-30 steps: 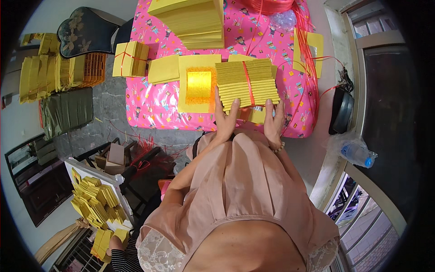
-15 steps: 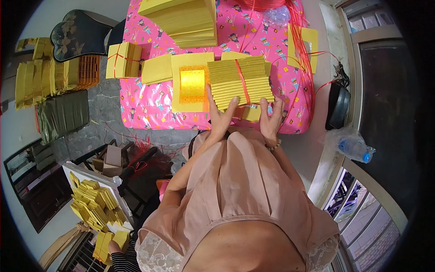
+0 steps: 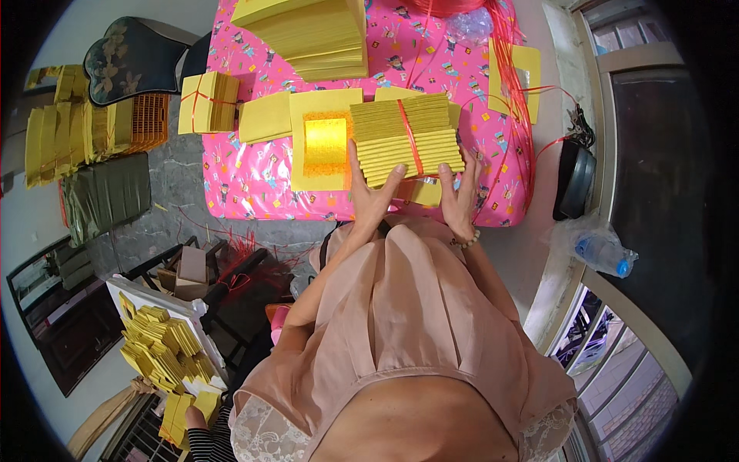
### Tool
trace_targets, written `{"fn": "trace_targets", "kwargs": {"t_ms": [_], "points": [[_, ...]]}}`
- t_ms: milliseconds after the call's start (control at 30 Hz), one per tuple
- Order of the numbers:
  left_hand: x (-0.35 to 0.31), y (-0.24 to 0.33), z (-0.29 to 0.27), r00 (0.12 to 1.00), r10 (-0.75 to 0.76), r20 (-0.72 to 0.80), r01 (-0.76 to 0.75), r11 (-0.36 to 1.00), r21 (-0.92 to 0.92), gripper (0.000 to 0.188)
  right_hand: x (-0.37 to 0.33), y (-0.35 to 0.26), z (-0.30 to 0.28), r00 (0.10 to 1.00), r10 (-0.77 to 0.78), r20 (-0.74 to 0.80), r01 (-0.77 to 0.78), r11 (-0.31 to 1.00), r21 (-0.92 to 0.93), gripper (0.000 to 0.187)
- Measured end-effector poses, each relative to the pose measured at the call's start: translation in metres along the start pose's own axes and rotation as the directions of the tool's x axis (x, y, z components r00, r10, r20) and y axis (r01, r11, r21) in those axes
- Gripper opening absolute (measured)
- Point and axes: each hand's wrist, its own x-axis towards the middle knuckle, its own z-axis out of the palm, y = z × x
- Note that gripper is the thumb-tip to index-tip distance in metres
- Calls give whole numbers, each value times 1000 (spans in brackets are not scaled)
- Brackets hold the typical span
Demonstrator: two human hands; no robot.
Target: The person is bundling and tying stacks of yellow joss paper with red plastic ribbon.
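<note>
A thick bundle of folded yellow paper (image 3: pixel 383 150) is held at the near side of the pink patterned table, a red plastic ribbon (image 3: pixel 410 138) running round its middle. My left hand (image 3: pixel 372 192) grips the left end, thumb on the near face and fingers along the side. At the right end, my right hand (image 3: pixel 459 192) has its thumb on the near face and its fingers up the side, partly hidden. Just left lies a yellow sheet (image 3: pixel 302 182) with a shiny gold foil square (image 3: pixel 326 146). More yellow paper (image 3: pixel 425 191) shows beneath the bundle.
A tall yellow paper stack (image 3: pixel 331 54) stands at the back. A ribbon-tied bundle (image 3: pixel 202 104) and a flatter stack (image 3: pixel 265 118) sit left. Loose red ribbon (image 3: pixel 504 46) hangs at right. At lower left, another person's hand (image 3: pixel 195 418) is by yellow paper on a white board (image 3: pixel 162 291).
The bundle has shifted very slightly left in my hands. My right fingers sit a little higher along its right end.
</note>
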Motion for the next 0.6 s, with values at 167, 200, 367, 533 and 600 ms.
{"fn": "trace_targets", "kwargs": {"t_ms": [167,200,367,533,600], "points": [[2,2,1,993,-108,42,112,987,-116,99,-12,13,7,942,243,232,-306,906,293,47],[1,3,0,989,-142,48,146,984,-99,99,-13,13,8,935,269,231,-332,893,305,46],[1,3,-2,993,-91,81,97,992,-81,99,-20,15,9,919,309,243,-376,871,317,44],[1,0,-2,996,-54,66,53,998,16,99,-18,20,4,868,356,345,-467,822,326,44],[2,5,-3,992,-107,72,114,988,-105,100,-16,13,3,883,305,357,-438,810,390,48]]}}
